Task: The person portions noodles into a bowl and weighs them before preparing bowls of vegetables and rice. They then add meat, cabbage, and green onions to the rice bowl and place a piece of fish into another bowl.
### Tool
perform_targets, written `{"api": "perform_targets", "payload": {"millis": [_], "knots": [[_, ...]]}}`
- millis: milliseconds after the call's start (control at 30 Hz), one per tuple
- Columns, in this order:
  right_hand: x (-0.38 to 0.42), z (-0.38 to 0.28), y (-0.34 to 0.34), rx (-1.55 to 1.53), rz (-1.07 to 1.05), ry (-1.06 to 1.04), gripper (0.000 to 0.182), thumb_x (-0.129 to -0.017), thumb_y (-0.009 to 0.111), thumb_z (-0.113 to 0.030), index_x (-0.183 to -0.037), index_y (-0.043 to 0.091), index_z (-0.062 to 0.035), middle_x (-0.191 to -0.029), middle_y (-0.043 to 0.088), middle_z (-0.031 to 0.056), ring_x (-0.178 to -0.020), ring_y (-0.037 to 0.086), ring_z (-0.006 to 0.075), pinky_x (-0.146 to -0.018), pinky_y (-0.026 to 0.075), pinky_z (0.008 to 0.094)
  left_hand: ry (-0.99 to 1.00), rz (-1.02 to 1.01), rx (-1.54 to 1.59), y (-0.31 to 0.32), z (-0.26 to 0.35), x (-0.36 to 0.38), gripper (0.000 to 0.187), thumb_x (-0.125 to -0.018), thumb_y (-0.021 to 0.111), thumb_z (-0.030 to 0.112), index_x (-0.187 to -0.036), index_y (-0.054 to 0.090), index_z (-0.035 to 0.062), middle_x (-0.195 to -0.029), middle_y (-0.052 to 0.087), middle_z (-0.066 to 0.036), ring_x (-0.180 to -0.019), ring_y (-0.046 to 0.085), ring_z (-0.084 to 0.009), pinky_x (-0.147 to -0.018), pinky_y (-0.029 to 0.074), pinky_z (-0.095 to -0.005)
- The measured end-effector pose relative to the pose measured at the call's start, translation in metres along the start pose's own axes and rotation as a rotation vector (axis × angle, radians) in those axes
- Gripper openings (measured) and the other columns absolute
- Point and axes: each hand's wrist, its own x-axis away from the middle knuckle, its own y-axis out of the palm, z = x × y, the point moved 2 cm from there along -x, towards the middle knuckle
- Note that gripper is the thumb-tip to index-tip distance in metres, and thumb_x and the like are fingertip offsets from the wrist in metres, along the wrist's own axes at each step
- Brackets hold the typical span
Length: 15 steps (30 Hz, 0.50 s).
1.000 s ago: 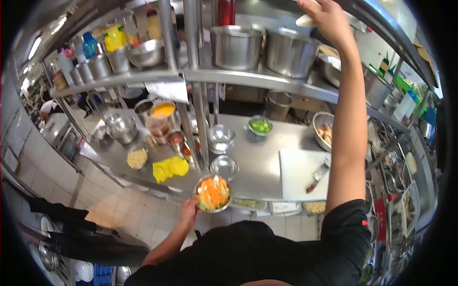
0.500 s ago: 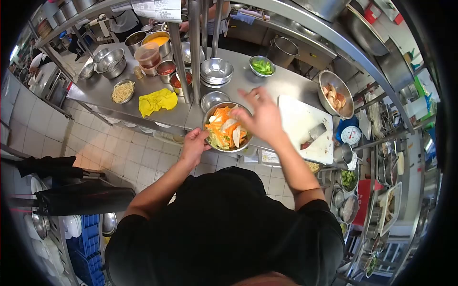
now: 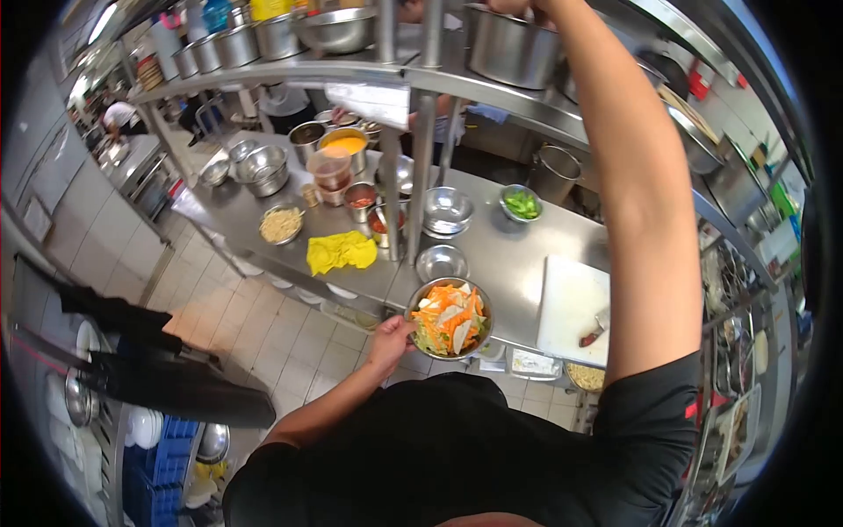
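Note:
My left hand (image 3: pixel 389 344) grips the near-left rim of a metal bowl (image 3: pixel 452 357), its fingers closed on the edge. Shredded carrot (image 3: pixel 474 306), pale slices and green leaves fill the bowl, which is held at the counter's front edge. My right arm stretches far up to the overhead shelf. There my right hand (image 3: pixel 514 7) is at the mouth of a tall steel pot (image 3: pixel 512 54); the frame's top edge and the pot hide its fingers. A small metal bowl (image 3: pixel 442 263) sits just beyond the filled one.
A white cutting board (image 3: pixel 562 303) with a knife lies to the right, partly behind my arm. On the counter (image 3: pixel 509 255) stand a bowl of green vegetables (image 3: pixel 522 205), stacked bowls (image 3: pixel 448 211), a yellow cloth (image 3: pixel 341 253) and noodles (image 3: pixel 281 225). Shelf posts (image 3: pixel 423 167) rise from the counter.
My right hand has gone from above the filled bowl up to the pot on the shelf. The left hand keeps its hold on the bowl. The view has tilted upward.

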Motion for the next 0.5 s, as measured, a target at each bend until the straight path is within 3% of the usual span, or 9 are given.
{"api": "perform_targets", "payload": {"millis": [133,500], "knots": [[-0.049,0.02,0.041,0.015,-0.174,0.006,0.028,-0.077,0.058,-0.018,-0.097,0.067,-0.0011,-0.092,0.065,0.0216,-0.084,0.065,0.032,-0.073,0.05,0.0413,0.048,0.022,0.011,-0.024,-0.016,0.0,0.02,-0.089,0.059,0.018,-0.071,0.053,0.0135,-0.066,0.055,0.004,-0.058,0.053,-0.0052,-0.052,0.045,-0.022],[-0.071,0.04,0.058,-0.04,-0.179,-0.006,0.023,-0.079,0.059,-0.02,-0.092,0.068,-0.0033,-0.089,0.065,0.0181,-0.081,0.063,0.0318,-0.071,0.049,0.0416,0.025,0.108,0.023,-0.031,0.002,0.001,0.015,-0.087,0.058,0.017,-0.073,0.054,0.0137,-0.066,0.054,0.005,-0.06,0.051,-0.0047,-0.051,0.046,-0.0221]]}}
